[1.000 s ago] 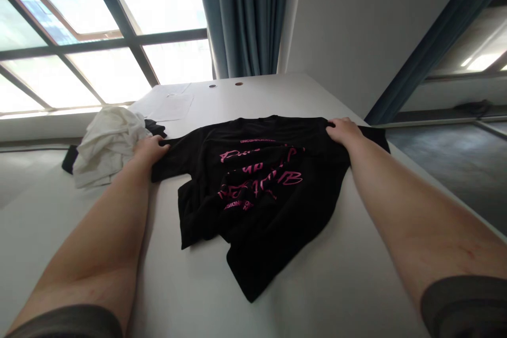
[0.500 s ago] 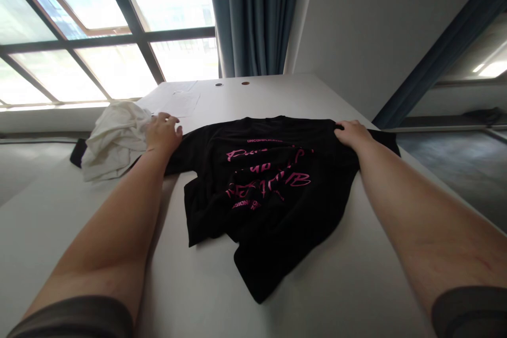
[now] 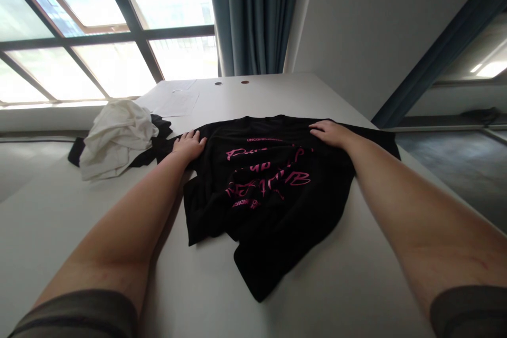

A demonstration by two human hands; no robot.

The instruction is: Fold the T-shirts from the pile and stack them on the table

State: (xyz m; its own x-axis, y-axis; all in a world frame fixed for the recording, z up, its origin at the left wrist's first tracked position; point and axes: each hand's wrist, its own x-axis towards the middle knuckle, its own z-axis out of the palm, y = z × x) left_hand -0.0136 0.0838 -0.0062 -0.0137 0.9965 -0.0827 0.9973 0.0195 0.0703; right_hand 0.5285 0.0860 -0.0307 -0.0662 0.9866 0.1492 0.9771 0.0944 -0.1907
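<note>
Compared with half a second ago, the left hand (image 3: 190, 145) has come down from beside the crumpled white garment (image 3: 114, 140) and now lies on the black T-shirt (image 3: 301, 211), over its left sleeve close to the shoulder. The right hand (image 3: 329, 132), which was pinching the T-shirt's upper edge at the right shoulder, has shifted inward toward the collar and rests on the fabric there. The T-shirt itself has hardly changed: it lies spread on the white table (image 3: 332, 296), collar at the far side, its hem uneven and folded toward the person, with wrinkles through the pink lettering (image 3: 299, 178).

So the T-shirt sits directly beneath both hands and stretches between them. The left hand is open, fingers apart, palm down; the right is also open, fingers extended and nearly together, gripping nothing. Left of the T-shirt is the white garment, with black cloth (image 3: 162, 125) showing beside it; beyond the T-shirt's left shoulder lie paper sheets (image 3: 178, 103).
</note>
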